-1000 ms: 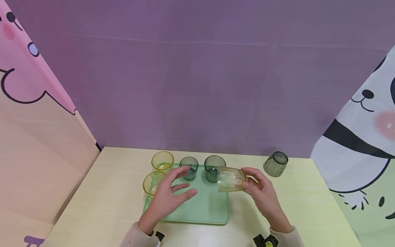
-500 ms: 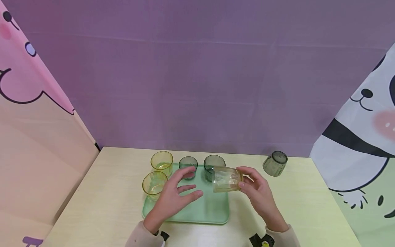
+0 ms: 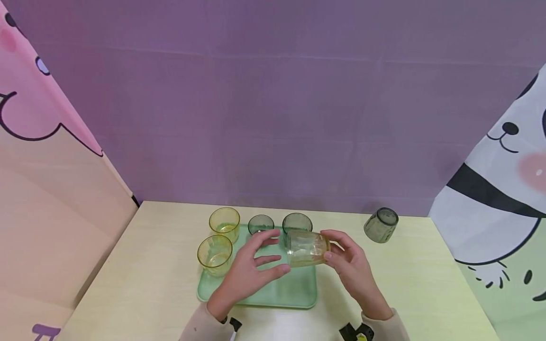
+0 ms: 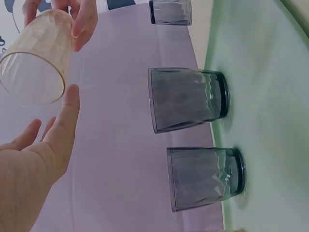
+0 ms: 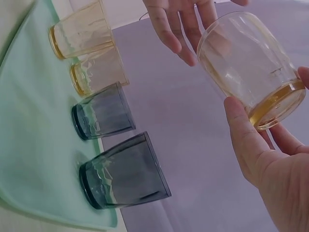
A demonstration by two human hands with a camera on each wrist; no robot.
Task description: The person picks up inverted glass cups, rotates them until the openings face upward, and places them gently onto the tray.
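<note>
My right hand [image 3: 351,274] grips a clear amber drinking glass [image 3: 306,251] round its base, thumb and fingers on opposite sides. Tipped onto its side, the glass is held up over the right part of a pale green tray [image 3: 294,293], its mouth facing left. My left hand [image 3: 249,274] hangs over the tray with fingers spread and nothing in them. Its fingertips reach right to the rim of the amber glass in the left wrist view. Two grey glasses, a left one [image 4: 205,179] and a right one [image 4: 188,100], stand upright on the tray.
Two amber glasses, one behind [image 3: 224,221] and one in front [image 3: 214,253], stand upright at the tray's left side. Another grey glass [image 3: 381,227] sits upside down on the pale wooden table [image 3: 426,284] at back right. A purple curtain [image 3: 273,118] hangs behind.
My right hand has carried the sideways amber glass left over the tray. My left hand has moved right, closing the distance to the glass's mouth. The other glasses have stayed put.
</note>
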